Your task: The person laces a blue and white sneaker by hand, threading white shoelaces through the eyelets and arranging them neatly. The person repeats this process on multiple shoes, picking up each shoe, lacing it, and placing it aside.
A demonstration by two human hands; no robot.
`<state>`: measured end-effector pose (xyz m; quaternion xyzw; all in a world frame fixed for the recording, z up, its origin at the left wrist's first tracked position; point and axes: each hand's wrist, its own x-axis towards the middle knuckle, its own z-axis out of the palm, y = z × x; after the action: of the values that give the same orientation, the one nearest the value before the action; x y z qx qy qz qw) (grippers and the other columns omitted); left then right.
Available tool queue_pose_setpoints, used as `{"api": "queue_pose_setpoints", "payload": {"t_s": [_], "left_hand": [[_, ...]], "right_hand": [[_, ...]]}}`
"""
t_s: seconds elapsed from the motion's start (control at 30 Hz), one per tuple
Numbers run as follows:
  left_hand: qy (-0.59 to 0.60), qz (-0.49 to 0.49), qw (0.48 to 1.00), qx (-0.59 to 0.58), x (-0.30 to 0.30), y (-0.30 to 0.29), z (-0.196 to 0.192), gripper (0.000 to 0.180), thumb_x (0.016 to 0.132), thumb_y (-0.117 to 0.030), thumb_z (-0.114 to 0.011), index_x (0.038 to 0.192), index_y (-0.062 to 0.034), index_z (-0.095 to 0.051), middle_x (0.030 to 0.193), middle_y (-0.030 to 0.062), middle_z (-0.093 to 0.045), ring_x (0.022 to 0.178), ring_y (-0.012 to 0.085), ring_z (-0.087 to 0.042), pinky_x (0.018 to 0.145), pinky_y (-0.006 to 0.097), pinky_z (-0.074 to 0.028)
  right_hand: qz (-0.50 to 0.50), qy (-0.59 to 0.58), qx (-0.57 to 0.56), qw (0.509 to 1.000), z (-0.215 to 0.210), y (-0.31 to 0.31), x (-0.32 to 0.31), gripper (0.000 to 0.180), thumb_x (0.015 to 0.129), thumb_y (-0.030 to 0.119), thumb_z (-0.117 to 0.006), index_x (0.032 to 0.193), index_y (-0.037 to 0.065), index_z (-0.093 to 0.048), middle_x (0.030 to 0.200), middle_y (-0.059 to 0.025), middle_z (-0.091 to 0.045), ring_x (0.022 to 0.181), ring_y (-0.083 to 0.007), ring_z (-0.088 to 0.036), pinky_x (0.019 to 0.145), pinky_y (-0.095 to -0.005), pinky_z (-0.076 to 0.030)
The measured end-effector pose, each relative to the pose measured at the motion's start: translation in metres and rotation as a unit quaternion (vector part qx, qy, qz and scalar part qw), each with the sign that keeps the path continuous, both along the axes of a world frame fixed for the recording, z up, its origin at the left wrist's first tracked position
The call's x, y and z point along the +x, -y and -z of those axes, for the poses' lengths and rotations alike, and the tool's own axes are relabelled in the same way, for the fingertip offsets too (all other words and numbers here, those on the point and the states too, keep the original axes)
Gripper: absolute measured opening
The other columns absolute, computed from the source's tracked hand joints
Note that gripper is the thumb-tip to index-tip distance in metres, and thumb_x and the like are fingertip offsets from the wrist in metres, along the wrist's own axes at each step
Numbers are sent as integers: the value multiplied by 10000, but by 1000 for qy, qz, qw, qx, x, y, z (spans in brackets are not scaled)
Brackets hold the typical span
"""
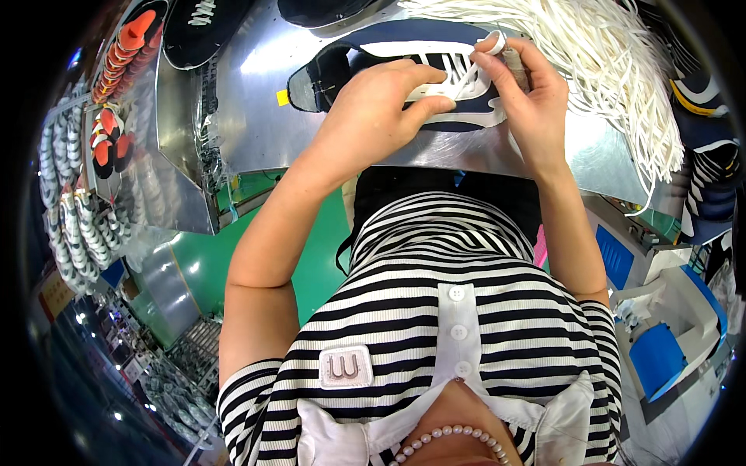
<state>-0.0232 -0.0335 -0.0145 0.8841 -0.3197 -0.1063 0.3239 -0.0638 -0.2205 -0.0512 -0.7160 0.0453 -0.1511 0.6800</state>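
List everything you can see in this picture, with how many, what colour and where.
shoe upper: one, navy with white trim, flat on the table under both hands
lace: one, white, pinched at the upper's eyelets
lace pile: one heap, white, table's right end
table: one, shiny metal, across the top
dark uppers: at least two, black, along the top edge
stacked parts: one row, orange and black, upper left
floor: green, below the table
blue machine: one, blue and white, lower right
shirt: one, black and white stripes, centre
left hand: pressing on the upper, grip on the lace
right hand: pinching the lace
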Motion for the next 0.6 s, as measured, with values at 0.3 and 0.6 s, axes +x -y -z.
{"api": "queue_pose_setpoints", "payload": {"t_s": [0.3,0.6], "left_hand": [[-49,-71,995,52,-1,11,4,287,786,-239,-786,940,-23,-676,840,93,-709,700,214,-652,679,308,-499],[-91,-59,994,22,5,7,5,289,809,-215,-779,998,-17,-688,901,84,-719,789,169,-654,759,286,-504]], "right_hand": [[25,-50,118,991,-2,3,2,192,906,134,-697,1045,6,-663,897,-27,-696,795,-70,-627,682,-223,-492],[-81,-106,176,975,-26,21,-10,201,901,86,-687,1068,-20,-653,941,-49,-693,827,-60,-626,757,-203,-494]]}}
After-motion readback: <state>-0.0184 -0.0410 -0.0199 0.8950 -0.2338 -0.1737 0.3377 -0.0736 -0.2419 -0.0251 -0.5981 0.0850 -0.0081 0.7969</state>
